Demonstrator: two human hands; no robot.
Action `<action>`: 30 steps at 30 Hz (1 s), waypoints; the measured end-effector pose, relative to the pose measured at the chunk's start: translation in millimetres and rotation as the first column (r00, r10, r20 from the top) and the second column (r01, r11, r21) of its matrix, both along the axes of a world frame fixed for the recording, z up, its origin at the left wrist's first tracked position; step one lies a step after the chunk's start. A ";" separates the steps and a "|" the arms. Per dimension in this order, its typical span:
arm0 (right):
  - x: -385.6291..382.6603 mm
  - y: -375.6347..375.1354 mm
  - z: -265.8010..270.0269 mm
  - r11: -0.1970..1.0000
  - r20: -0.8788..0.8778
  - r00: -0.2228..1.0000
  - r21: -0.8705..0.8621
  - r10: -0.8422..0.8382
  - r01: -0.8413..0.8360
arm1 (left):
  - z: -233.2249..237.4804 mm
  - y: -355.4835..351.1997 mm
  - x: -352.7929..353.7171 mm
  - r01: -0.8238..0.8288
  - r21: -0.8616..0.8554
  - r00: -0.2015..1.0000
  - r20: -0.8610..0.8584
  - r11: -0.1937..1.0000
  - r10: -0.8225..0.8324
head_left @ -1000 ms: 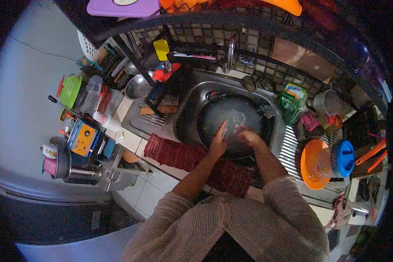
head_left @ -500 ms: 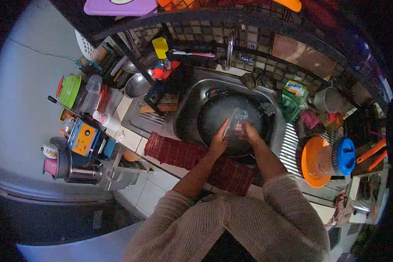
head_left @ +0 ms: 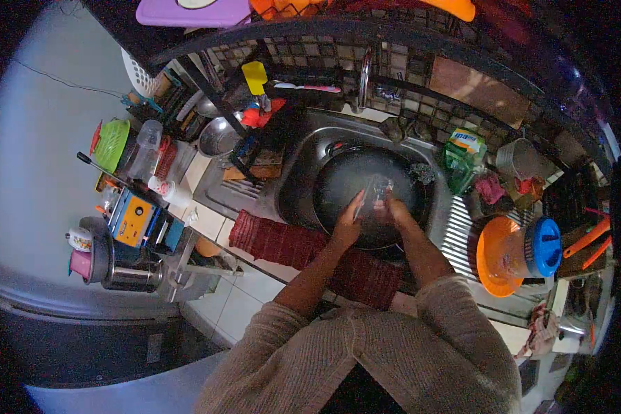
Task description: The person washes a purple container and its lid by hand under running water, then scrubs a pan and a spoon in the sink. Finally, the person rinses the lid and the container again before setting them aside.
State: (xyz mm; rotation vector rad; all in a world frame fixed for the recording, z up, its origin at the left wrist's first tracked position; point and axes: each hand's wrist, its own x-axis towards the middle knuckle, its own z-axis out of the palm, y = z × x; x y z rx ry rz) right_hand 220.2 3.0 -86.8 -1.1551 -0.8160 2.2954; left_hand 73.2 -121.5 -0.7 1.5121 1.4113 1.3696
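Note:
A large dark round pan (head_left: 338, 172) sits in the steel sink (head_left: 298, 162), with cloudy water inside. Over it, a clear see-through container (head_left: 376, 188) is held between both hands. My left hand (head_left: 350, 210) grips its left side, fingers pointing up. On its right side, my right hand (head_left: 395, 205) has its fingers closed against the container. A scouring pad (head_left: 421, 173) rests at the pan's right edge. The faucet (head_left: 364, 79) stands behind the sink. Along the counter's front edge lies a dark red cloth (head_left: 276, 240), partly beneath my forearms.
Right of the sink are a green dish soap pack (head_left: 464, 160), an orange plate (head_left: 491, 259) and a blue-lidded clear jug (head_left: 546, 247). Metal bowls (head_left: 219, 135) stand at the left. A blue and orange box (head_left: 134, 217) and a steel pot (head_left: 134, 272) are further left.
The clear container has tilted slightly between my hands, and my fingers have shifted a little on it. The other objects keep their places.

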 end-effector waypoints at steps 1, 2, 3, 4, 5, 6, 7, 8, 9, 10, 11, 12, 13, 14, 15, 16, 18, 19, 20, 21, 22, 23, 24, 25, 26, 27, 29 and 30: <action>-0.6 0.5 0.9 0.995 0.094 0.995 0.091 0.021 -0.030 | -0.2 -0.1 -0.9 0.000 0.000 1.000 0.000 1.000 0.000; -1.0 0.7 1.8 0.982 0.188 0.982 0.178 0.033 -0.067 | -0.4 -0.7 -2.6 -0.012 -0.084 1.000 0.024 0.996 0.014; -2.0 -4.0 9.0 0.982 0.188 0.982 0.177 0.033 -0.067 | -0.5 -1.5 -3.9 -0.022 -0.169 0.998 0.047 0.985 0.030; -3.5 -11.9 18.3 0.926 0.205 0.978 0.359 0.045 -0.118 | -0.8 -1.9 -4.4 -0.022 -0.170 0.998 0.047 0.985 0.030; -4.9 -18.1 28.6 0.834 0.224 0.973 0.527 0.052 -0.165 | -1.0 -2.0 -4.9 -0.023 -0.083 0.996 0.078 0.996 0.029; -5.8 -15.1 17.7 0.834 0.224 0.973 0.526 0.051 -0.165 | -0.9 -1.8 -5.2 -0.026 0.006 0.994 0.110 1.000 0.026; -6.7 -6.9 -9.8 0.786 0.256 0.963 0.578 0.080 -0.219 | -0.6 -1.4 -5.7 -0.026 0.005 0.994 0.110 1.000 0.025; -7.2 -2.3 -25.2 0.731 0.290 0.951 0.625 0.107 -0.273 | -0.3 -0.9 -6.4 -0.002 -0.036 0.994 0.108 0.999 0.006; -6.1 -1.9 -20.0 0.732 0.290 0.951 0.625 0.107 -0.273 | -0.4 -0.4 -6.9 0.021 -0.077 0.994 0.106 0.997 -0.013; -4.3 -0.9 -11.5 0.744 0.314 0.936 0.585 0.159 -0.323 | -0.8 0.0 -7.0 0.021 -0.077 0.994 0.106 0.997 -0.013; -4.6 -1.5 -3.5 0.753 0.336 0.918 0.543 0.211 -0.372 | -1.3 0.7 -6.6 0.039 -0.091 0.993 0.113 0.995 -0.029; -6.5 -2.6 -3.6 0.753 0.336 0.918 0.544 0.210 -0.371 | -4.6 1.9 -6.5 0.057 -0.104 0.992 0.120 0.993 -0.044; -8.4 -4.4 -3.9 0.817 0.337 0.931 0.492 0.139 -0.300 | -7.8 3.2 -6.8 0.058 -0.104 0.992 0.120 0.993 -0.045; -10.0 -5.7 -4.2 0.871 0.343 0.937 0.437 0.068 -0.223 | -11.1 4.2 -7.4 0.069 -0.084 0.988 0.141 0.994 -0.057; -10.4 -6.3 0.8 0.871 0.344 0.937 0.437 0.067 -0.223 | -8.5 4.2 -7.0 0.081 -0.064 0.985 0.161 0.995 -0.070; -9.3 -6.3 6.3 0.873 0.424 0.904 0.423 0.047 -0.244 | -6.1 3.0 -6.4 0.081 -0.064 0.984 0.161 0.995 -0.070; -9.1 -0.7 -10.2 0.875 0.501 0.865 0.406 0.028 -0.263 | 2.2 -0.8 -4.3 0.101 -0.090 0.979 0.187 0.991 -0.083; -9.7 11.6 -52.1 0.789 0.570 0.820 0.528 -0.055 -0.314 | 5.6 -1.5 -3.3 0.102 -0.091 0.979 0.187 0.991 -0.083; -10.0 18.0 -75.3 0.683 0.620 0.771 0.628 -0.148 -0.374 | 7.5 -2.0 -2.6 0.115 -0.094 0.983 0.154 0.989 -0.100; -9.4 9.4 -51.3 0.684 0.620 0.771 0.627 -0.148 -0.373 | 7.8 -2.4 -2.3 0.129 -0.098 0.986 0.121 0.987 -0.116; -8.2 -7.0 -2.6 0.841 0.515 0.841 0.520 -0.166 -0.152 | 5.2 -1.6 -1.8 0.129 -0.100 0.986 0.121 0.987 -0.116; -8.1 -17.6 28.5 0.934 0.408 0.887 0.351 -0.215 0.065 | 2.1 0.2 -0.7 0.127 -0.060 0.990 0.072 0.990 -0.123; -7.4 -12.3 13.6 0.934 0.408 0.887 0.351 -0.215 0.065 | -0.5 1.9 -0.2 0.128 -0.020 0.992 0.022 0.992 -0.127; -5.1 0.0 -21.2 0.809 0.499 0.821 0.583 -0.278 -0.080 | -2.2 2.9 -0.5 0.127 -0.019 0.992 0.022 0.992 -0.127; -3.5 6.5 -40.1 0.620 0.558 0.745 0.743 -0.367 -0.251 | -4.0 3.2 -0.5 0.112 -0.013 0.994 0.014 0.994 -0.112; -3.9 5.3 -36.8 0.620 0.557 0.745 0.744 -0.367 -0.251 | -3.2 2.9 -0.4 0.097 -0.008 0.995 0.005 0.995 -0.097; -5.0 2.3 -30.4 0.451 0.454 0.719 0.866 -0.526 -0.217 | -1.6 0.4 -2.1 0.089 -0.017 0.996 0.018 0.996 -0.088; -5.9 6.7 -43.5 0.451 0.454 0.719 0.866 -0.527 -0.217 | 0.0 -0.7 -2.4 0.081 -0.028 0.996 0.032 0.996 -0.080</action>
